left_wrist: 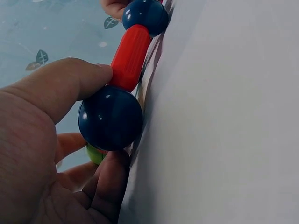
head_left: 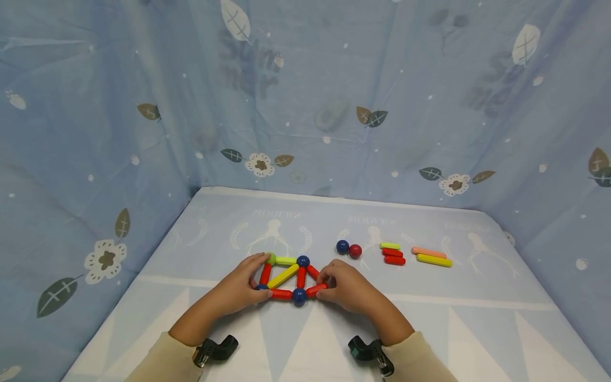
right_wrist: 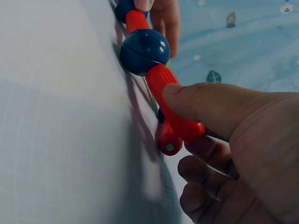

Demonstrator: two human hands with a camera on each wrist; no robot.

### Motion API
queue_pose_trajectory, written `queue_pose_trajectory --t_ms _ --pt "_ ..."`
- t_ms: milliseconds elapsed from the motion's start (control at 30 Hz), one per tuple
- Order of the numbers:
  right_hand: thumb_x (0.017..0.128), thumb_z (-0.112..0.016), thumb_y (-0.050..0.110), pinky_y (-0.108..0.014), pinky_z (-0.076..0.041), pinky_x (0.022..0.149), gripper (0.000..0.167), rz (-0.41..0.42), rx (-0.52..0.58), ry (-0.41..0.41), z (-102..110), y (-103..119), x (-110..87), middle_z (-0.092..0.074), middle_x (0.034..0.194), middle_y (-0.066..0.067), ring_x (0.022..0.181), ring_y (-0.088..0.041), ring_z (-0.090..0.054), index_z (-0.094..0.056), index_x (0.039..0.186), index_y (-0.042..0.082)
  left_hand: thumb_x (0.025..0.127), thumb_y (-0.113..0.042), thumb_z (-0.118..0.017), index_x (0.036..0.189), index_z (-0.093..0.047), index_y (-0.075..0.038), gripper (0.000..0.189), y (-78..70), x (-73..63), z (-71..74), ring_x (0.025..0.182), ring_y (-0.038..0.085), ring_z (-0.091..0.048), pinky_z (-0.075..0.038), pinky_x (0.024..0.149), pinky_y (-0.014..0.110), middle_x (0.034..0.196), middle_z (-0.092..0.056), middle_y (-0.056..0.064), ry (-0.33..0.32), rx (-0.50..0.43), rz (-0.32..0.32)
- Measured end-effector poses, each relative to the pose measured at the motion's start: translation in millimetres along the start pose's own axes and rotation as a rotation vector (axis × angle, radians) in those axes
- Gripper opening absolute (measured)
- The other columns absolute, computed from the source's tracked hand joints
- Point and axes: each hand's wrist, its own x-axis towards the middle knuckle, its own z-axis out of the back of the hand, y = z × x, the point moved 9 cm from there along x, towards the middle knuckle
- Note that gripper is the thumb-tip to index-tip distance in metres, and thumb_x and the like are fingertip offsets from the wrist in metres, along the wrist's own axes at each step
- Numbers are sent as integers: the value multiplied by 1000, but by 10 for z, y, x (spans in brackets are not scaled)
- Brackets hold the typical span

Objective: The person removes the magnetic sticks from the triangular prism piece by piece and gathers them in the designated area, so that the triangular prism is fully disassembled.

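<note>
A flat frame of magnetic building sticks and balls lies on the table, under both hands. My left hand (head_left: 236,286) grips its left end, thumb on a red stick (left_wrist: 131,58) beside the lower-left blue ball (left_wrist: 110,118), fingers curled behind it near the green ball (head_left: 271,259). A yellow stick (head_left: 283,276) runs diagonally up to the top blue ball (head_left: 303,261). My right hand (head_left: 348,286) pinches a red stick (right_wrist: 161,86) joined to the lower middle blue ball (right_wrist: 145,52). Another red stick (right_wrist: 170,140) from the top ball has its free metal-tipped end close by.
Behind the right hand lie a loose blue ball (head_left: 342,246) and a red ball (head_left: 355,251). Farther right are a short lime stick (head_left: 390,246), two red sticks (head_left: 394,260), an orange stick (head_left: 428,252) and a long yellow stick (head_left: 434,260). Patterned curtains (head_left: 305,132) surround the table.
</note>
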Motion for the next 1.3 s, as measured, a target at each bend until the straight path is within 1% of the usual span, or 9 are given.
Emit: queue_pose_trajectory --t_ms 200,400,467,600,700,867,1033,1100,1300 --pt "92 -82 24 -30 -52 75 16 42 98 15 -6 50 -18 -66 96 8 90 -16 -60 -68 98 26 87 -27 -87 162 -40 -26 88 5 -1 14 83 13 -52 -49 70 25 168 -32 5 2 -5 -12" --pt "92 -81 19 -30 -58 79 15 45 195 28 -48 24 -28 -70 109 6 97 -16 -65 -75 100 30 87 -27 -87 162 -40 -25 88 8 2 1 82 13 -52 -48 70 25 168 -32 6 8 0 -21" --pt "92 -82 19 -28 -57 76 15 48 219 26 -56 19 -34 -70 108 6 96 -17 -64 -76 99 31 87 -26 -87 162 -40 -25 88 6 -6 1 81 13 -52 -48 70 25 168 -32 6 10 -6 -19" --pt "91 -83 20 -29 -53 72 14 41 213 12 -58 -1 -42 -69 101 8 91 -18 -60 -77 96 32 87 -26 -87 162 -40 -25 89 7 -12 -6 81 14 -52 -48 69 25 169 -31 6 19 -22 -13" --pt "91 -83 20 -30 -52 71 14 35 208 7 -55 -9 -44 -69 99 8 91 -18 -59 -77 94 33 87 -27 -87 162 -39 -25 89 3 -6 -5 81 14 -52 -48 70 24 169 -30 7 22 -21 -15" --pt "91 -83 22 -31 -51 75 13 16 172 10 -65 -33 -41 -70 97 10 92 -18 -59 -77 93 33 87 -28 -87 163 -39 -26 89 -4 9 4 82 14 -52 -48 71 24 170 -30 7 19 -9 -20" --pt "92 -83 24 -30 -51 77 12 15 153 15 -100 -60 -39 -70 96 11 91 -16 -60 -76 95 33 87 -28 -87 163 -39 -27 90 11 7 -4 81 14 -52 -48 71 25 170 -30 7 23 -7 -5" --pt "92 -82 25 -30 -51 78 11 16 158 14 -106 -76 -40 -70 97 11 92 -15 -60 -77 96 33 87 -28 -87 163 -39 -27 90 17 4 -8 82 14 -52 -49 71 24 170 -31 7 25 -6 -3" --pt "92 -82 24 -32 -50 80 12 38 191 15 -99 -122 -19 -71 98 11 94 -17 -59 -77 99 33 88 -29 -87 163 -38 -25 90 13 -5 5 81 13 -53 -48 71 24 170 -30 7 22 7 -34"
